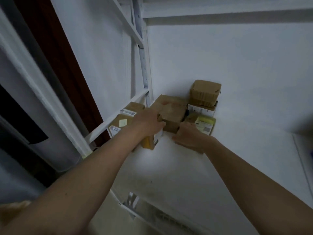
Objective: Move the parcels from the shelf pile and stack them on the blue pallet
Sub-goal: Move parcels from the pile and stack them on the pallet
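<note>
A pile of parcels sits at the back corner of a white shelf (186,167). In the middle lies a brown cardboard box (171,112). My left hand (147,122) grips its left front corner and my right hand (189,136) holds its right front corner, low against the shelf. A small brown taped parcel (205,92) rests on a white box (201,109) at the back right. A yellow-green labelled parcel (205,125) lies beside my right hand. Under my left hand a yellow box (149,143) stands. The blue pallet is out of view.
Brown labelled parcels (122,122) lie left of the pile behind a white rack beam (116,116). A white perforated upright (144,65) rises at the corner. Another shelf (220,14) hangs overhead. A grey roll (42,99) leans at the left.
</note>
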Available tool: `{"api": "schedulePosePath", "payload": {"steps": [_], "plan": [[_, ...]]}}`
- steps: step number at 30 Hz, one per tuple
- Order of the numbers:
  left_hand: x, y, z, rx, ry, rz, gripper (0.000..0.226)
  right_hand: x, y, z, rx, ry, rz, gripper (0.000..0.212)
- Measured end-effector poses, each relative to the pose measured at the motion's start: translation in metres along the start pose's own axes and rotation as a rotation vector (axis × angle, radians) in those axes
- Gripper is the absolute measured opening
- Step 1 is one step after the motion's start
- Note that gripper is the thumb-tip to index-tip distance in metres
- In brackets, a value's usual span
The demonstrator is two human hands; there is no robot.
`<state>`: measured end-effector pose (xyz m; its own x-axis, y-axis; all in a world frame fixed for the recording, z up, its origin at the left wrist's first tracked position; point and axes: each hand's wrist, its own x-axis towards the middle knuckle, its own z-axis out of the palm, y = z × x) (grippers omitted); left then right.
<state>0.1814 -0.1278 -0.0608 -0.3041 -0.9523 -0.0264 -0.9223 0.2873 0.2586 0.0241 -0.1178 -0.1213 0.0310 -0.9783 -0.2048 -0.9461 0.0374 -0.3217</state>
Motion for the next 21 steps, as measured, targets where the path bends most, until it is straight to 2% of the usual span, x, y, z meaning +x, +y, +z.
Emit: {"api": "schedulePosePath", "payload": {"steps": [3, 6, 10, 15, 18, 21], "plan": [[0.057, -0.013, -0.009, -0.046, -0.016, -0.045, 0.04, 0.037, 0.008, -0.001, 0.0, 0.009, -0.03, 0.03], [0.102, -0.034, -0.007, -0.128, -0.056, -0.08, 0.051, 0.068, 0.011, -0.001, -0.022, 0.02, -0.049, 0.048], [0.15, -0.049, 0.007, -0.083, -0.155, -0.104, 0.058, 0.099, 0.011, 0.002, -0.036, 0.017, 0.051, 0.074], [0.203, -0.053, 0.024, -0.008, -0.314, -0.107, 0.05, 0.125, 0.02, 0.013, -0.089, 0.083, 0.161, 0.101], [0.227, -0.057, 0.029, -0.044, -0.468, -0.121, 0.033, 0.135, 0.023, 0.02, -0.09, 0.084, 0.19, 0.114], [0.239, -0.062, 0.034, -0.149, -0.496, -0.144, 0.019, 0.142, 0.026, 0.024, -0.034, 0.096, 0.195, 0.118]]}}
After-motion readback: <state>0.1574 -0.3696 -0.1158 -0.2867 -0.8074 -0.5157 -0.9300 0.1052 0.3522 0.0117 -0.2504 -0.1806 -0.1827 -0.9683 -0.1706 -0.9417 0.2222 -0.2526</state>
